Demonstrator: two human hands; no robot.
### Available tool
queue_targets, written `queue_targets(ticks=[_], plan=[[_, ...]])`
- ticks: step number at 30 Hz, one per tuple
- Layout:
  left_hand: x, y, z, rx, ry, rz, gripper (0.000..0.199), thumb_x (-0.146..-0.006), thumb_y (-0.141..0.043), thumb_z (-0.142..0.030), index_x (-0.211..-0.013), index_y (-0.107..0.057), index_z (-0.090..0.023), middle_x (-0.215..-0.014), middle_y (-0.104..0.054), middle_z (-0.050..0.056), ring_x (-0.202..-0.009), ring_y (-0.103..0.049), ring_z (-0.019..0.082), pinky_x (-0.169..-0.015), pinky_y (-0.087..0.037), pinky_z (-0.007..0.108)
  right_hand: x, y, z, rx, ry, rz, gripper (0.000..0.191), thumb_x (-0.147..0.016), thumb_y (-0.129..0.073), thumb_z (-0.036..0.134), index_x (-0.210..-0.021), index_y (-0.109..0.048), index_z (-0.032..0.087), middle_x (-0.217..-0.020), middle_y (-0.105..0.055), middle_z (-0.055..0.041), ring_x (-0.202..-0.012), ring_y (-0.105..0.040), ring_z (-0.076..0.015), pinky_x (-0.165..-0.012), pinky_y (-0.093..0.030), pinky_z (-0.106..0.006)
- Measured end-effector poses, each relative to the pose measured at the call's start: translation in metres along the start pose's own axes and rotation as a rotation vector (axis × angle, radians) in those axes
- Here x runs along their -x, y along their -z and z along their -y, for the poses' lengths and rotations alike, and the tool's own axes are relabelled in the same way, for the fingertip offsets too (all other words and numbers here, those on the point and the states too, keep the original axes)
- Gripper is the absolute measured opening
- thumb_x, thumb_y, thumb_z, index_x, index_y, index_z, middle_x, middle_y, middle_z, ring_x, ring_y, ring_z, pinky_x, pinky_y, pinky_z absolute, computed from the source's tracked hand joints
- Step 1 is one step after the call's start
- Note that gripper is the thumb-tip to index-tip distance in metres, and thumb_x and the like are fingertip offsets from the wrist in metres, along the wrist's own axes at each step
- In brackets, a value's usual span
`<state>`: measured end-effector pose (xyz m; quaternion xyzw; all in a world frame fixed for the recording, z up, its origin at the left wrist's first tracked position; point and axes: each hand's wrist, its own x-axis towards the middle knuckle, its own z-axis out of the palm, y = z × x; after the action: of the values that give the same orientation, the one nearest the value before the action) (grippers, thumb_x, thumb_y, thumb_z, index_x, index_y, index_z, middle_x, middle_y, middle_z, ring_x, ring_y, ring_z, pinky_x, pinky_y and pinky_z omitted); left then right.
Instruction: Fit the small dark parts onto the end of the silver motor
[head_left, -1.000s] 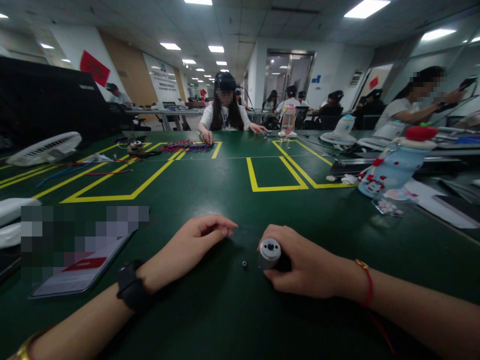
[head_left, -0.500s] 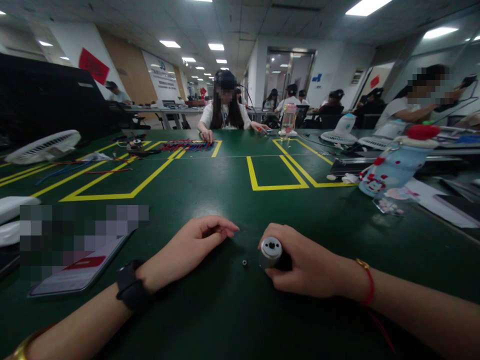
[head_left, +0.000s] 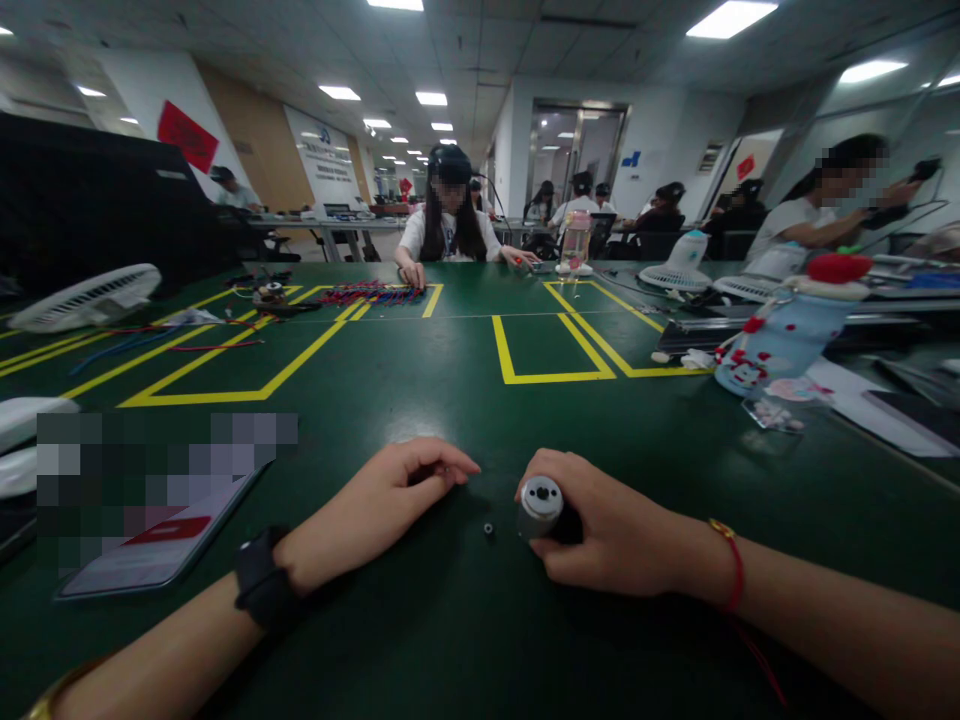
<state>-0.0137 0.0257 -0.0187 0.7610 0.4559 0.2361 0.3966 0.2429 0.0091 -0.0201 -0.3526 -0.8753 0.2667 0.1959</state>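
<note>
My right hand [head_left: 592, 525] is wrapped round a small silver motor [head_left: 541, 508], a metal cylinder standing upright on the green table. Its round end face, with a centre hole and two smaller holes, points up. A tiny dark metal ring-like part [head_left: 489, 530] lies on the table just left of the motor, apart from it. Palm down and holding nothing I can see, my left hand [head_left: 397, 500] rests with loosely curved fingers apart, the fingertips above and left of the tiny part. What lies under its palm is hidden.
A phone [head_left: 180, 530] lies at the left, near a white fan [head_left: 90, 298]. Loose wires [head_left: 382, 292] lie by a co-worker's hand [head_left: 411, 275] across the table. Right of me stand a blue bottle [head_left: 787, 335] and a small clear box [head_left: 774, 412]. Yellow tape [head_left: 559, 379] marks the tabletop.
The view has shifted very slightly, and my left fingertips sit a touch lower in it. My right hand keeps the motor in the same place, and the tiny part has not moved.
</note>
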Motion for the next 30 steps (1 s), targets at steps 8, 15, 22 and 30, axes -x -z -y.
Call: queue_targets(ticks=[8,15,22,30], plan=[[0.005,-0.005,-0.011,-0.152,-0.111,0.101,0.019,-0.086,-0.059,-0.019,-0.101,-0.069,-0.025,-0.104,-0.066,0.001,-0.094,-0.060,0.019,-0.086,-0.046,0.032,-0.001,0.000,0.000,0.002,0.007,-0.009,0.028,-0.068,-0.064,0.014,-0.092,-0.051,0.020,-0.091,-0.053,-0.0019,-0.077,-0.047,-0.0165,-0.070,-0.040,-0.030],[0.007,-0.008,-0.014,-0.206,-0.180,0.135,0.018,-0.083,-0.069,-0.023,-0.101,-0.069,-0.026,-0.107,-0.061,0.001,-0.103,-0.057,0.020,-0.092,-0.043,0.034,-0.001,0.000,0.001,0.007,0.009,-0.011,0.027,-0.068,-0.064,0.014,-0.092,-0.052,0.020,-0.091,-0.054,-0.0020,-0.077,-0.047,-0.0166,-0.070,-0.040,-0.030],[0.008,-0.009,-0.015,-0.230,-0.188,0.130,0.013,-0.085,-0.069,-0.031,-0.097,-0.071,-0.028,-0.104,-0.060,0.001,-0.101,-0.056,0.021,-0.089,-0.043,0.033,0.000,-0.001,0.000,0.007,0.015,-0.008,0.027,-0.069,-0.064,0.014,-0.092,-0.052,0.020,-0.091,-0.053,-0.0012,-0.077,-0.047,-0.0163,-0.071,-0.040,-0.030],[0.006,-0.010,-0.012,-0.226,-0.214,0.123,0.008,-0.086,-0.068,-0.030,-0.092,-0.073,-0.026,-0.101,-0.061,0.001,-0.098,-0.057,0.020,-0.088,-0.043,0.033,-0.001,-0.001,-0.001,0.006,0.026,-0.016,0.027,-0.069,-0.064,0.014,-0.091,-0.051,0.020,-0.090,-0.054,-0.0016,-0.076,-0.047,-0.0166,-0.070,-0.040,-0.030]])
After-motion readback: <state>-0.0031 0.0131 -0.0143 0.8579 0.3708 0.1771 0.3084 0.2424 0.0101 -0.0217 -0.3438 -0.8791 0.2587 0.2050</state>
